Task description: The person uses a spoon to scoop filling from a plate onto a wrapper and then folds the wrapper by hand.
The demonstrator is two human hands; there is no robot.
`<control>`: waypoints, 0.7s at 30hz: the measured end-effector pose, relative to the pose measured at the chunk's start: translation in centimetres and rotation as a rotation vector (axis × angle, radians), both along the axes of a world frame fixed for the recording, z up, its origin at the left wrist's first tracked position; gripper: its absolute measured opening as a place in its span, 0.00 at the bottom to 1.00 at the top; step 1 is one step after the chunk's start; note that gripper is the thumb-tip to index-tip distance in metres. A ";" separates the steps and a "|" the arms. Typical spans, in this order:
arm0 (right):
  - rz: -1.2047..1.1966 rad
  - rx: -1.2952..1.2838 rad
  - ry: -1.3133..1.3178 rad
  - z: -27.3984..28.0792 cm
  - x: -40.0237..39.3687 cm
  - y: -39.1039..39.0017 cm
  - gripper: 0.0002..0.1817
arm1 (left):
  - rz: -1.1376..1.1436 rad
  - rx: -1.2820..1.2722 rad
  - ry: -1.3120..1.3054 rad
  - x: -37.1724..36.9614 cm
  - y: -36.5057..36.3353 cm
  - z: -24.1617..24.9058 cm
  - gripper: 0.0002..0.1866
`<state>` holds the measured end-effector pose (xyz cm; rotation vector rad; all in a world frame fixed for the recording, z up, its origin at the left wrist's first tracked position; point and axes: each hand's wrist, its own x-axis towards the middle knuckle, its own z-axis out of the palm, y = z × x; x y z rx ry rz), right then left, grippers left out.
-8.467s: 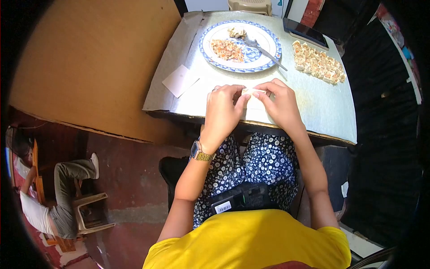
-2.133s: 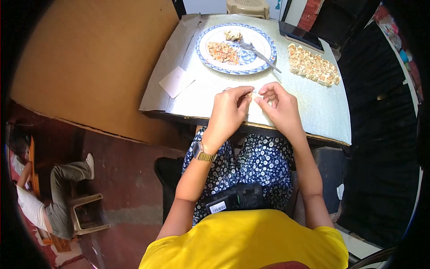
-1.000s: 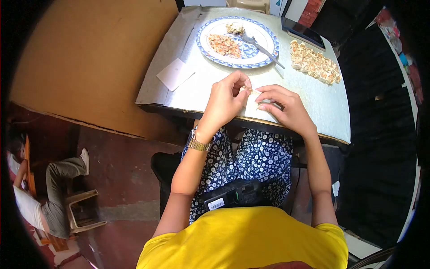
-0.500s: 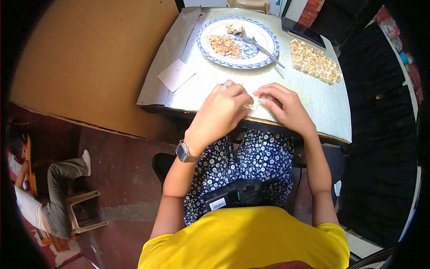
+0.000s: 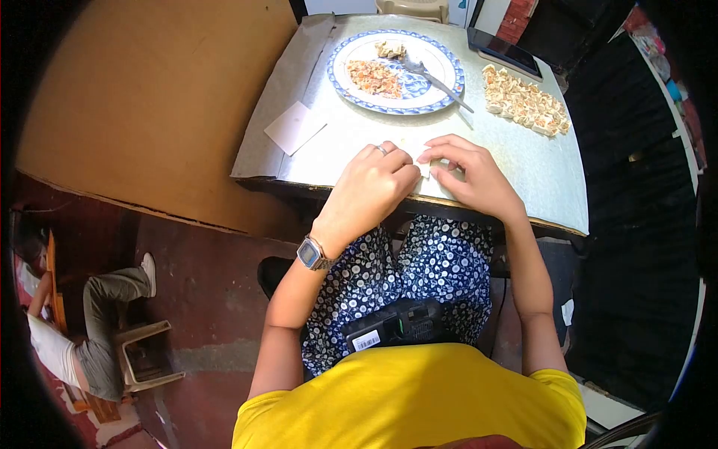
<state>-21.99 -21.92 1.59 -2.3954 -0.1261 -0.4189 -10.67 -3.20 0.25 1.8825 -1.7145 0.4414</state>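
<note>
A small pale dumpling wrapper (image 5: 424,170) is at the table's near edge between my two hands, largely covered by fingers. My left hand (image 5: 378,177), with a ring and a wristwatch, is closed at its left side, fingertips curled around it. On the other side, my right hand (image 5: 471,176) pinches at it with bent thumb and fingers. Beyond them stands a blue-rimmed oval plate (image 5: 351,93) with chopped orange-and-white filling (image 5: 374,78), a pale lump of food (image 5: 390,49) and a spoon (image 5: 441,86). Several folded dumplings (image 5: 526,101) sit in rows at the right.
A flat stack of pale square wrappers (image 5: 295,128) lies left on the table (image 5: 262,161). A dark tablet or phone (image 5: 505,52) is at the back right. A brown board (image 5: 149,105) borders the left side. Another person's leg (image 5: 112,299) shows near a stool (image 5: 153,355) at lower left.
My left fingers have drawn slightly closer over the wrapper, and my right fingers have shifted a little to the left. The plate and dumplings stay where they were.
</note>
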 end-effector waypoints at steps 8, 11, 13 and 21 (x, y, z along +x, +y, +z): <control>0.001 0.001 -0.014 -0.2 0.0 0.0 0.12 | -0.004 -0.081 0.241 0.6 -0.3 -0.7 0.06; -0.041 0.023 -0.016 -0.5 0.1 0.3 0.11 | -0.014 -0.101 0.287 0.2 -0.1 -0.4 0.05; -0.065 0.019 -0.026 -0.6 0.1 0.5 0.10 | -0.010 -0.118 0.293 0.2 0.1 -0.3 0.06; -0.099 -0.001 -0.074 -0.5 0.1 1.2 0.12 | 0.034 -0.152 0.300 0.6 -0.2 -0.4 0.05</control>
